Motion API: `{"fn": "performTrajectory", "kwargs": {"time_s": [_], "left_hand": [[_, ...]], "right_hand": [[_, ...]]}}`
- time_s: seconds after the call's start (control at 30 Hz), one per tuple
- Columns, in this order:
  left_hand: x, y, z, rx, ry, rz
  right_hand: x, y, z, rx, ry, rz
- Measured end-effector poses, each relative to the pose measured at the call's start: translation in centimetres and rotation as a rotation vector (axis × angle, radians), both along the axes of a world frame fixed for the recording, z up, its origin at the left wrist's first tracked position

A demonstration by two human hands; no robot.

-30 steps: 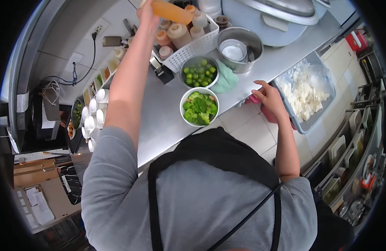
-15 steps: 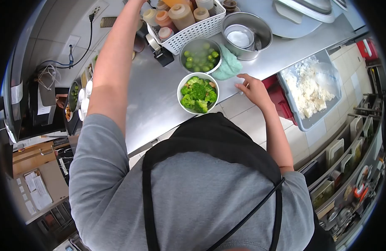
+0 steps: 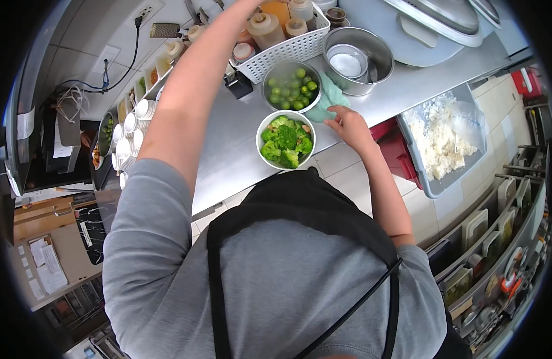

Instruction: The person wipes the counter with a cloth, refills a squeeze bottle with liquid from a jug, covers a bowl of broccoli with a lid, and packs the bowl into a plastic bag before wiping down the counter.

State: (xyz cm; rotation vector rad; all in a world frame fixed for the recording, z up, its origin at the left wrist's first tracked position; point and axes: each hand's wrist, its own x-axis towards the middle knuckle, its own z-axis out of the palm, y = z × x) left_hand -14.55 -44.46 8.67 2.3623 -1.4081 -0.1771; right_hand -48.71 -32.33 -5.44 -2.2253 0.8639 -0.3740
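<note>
I note a steel bench [image 3: 222, 157] running under the items. My left forearm [image 3: 198, 84] extends to the view's top edge; the left hand lies beyond it, so its grasp cannot be determined. Below that edge, a white basket [image 3: 288, 55] contains squeeze bottles. The steel pot [image 3: 358, 91] stands to its right. A metal bowl [image 3: 266, 94] of green fruits sits behind the white bowl [image 3: 260, 149] of broccoli, near the bench's front edge. My right hand [image 3: 349, 127], released, fingers slightly bent, is at the green cloth [image 3: 330, 100]; contact unclear.
</note>
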Motion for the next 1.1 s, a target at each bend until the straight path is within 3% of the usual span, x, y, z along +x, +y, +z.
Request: {"fn": "performTrajectory", "kwargs": {"time_s": [0.17, 0.23, 0.33, 0.43, 0.53, 0.6, 0.67, 0.73, 0.8, 0.87, 0.9, 0.97, 1.0, 1.07, 1.1], "left_hand": [[0.2, -0.2, -2.9, 0.020, -0.021, 0.015], [-1.9, 2.3, 0.1, -0.074, 0.000, -0.053], [-6.6, 8.5, 5.8, 0.007, 0.146, -0.051], [-6.8, 15.5, 2.5, 0.067, 0.125, -0.334], [-8.7, 20.7, -3.4, 0.500, 0.080, -0.365], [-8.9, 23.4, -9.4, 0.460, 0.179, -0.427], [-10.1, 25.2, -10.5, 0.385, 0.166, -0.412], [-9.7, 26.8, -11.6, 0.236, 0.258, -0.334], [-9.3, 28.6, -10.4, 0.292, 0.373, -0.264], [-7.6, 31.4, -10.0, 0.351, 0.738, 0.001], [-6.7, 33.1, -10.1, 0.339, 0.738, 0.014], [-5.0, 36.9, -10.7, 0.070, 0.994, 0.168], [-4.0, 38.9, -11.0, 0.049, 0.991, 0.183], [-2.2, 42.6, -11.1, -0.114, 1.301, 0.340], [-1.8, 44.1, -11.0, -0.138, 1.295, 0.351]], "right_hand": [[0.7, -0.9, -1.5, -0.162, -0.047, -0.011], [1.6, -1.0, -2.1, -0.349, -0.137, -0.053], [2.5, -0.9, -3.6, -0.425, -0.091, -0.067], [1.9, -0.6, -5.6, -0.434, -0.055, -0.111], [0.2, 0.0, -5.1, -0.442, 0.032, -0.148], [-0.9, 0.5, -4.0, -0.413, 0.092, -0.163], [-1.5, 0.8, -2.9, -0.641, 0.008, -0.164], [-1.6, 1.0, -3.1, -0.673, -0.004, -0.125], [-1.4, 1.2, -4.2, -0.427, -0.015, -0.037], [-0.7, 2.5, -4.6, -0.438, -0.009, -0.033], [-0.3, 3.5, -4.6, -0.443, 0.001, -0.040], [1.0, 5.4, -4.6, -0.379, -0.031, -0.010], [1.8, 6.4, -4.6, -0.308, -0.054, 0.004], [4.4, 8.2, -4.0, -0.269, -0.153, 0.046], [5.9, 9.1, -3.4, -0.147, -0.141, 0.013]]}}
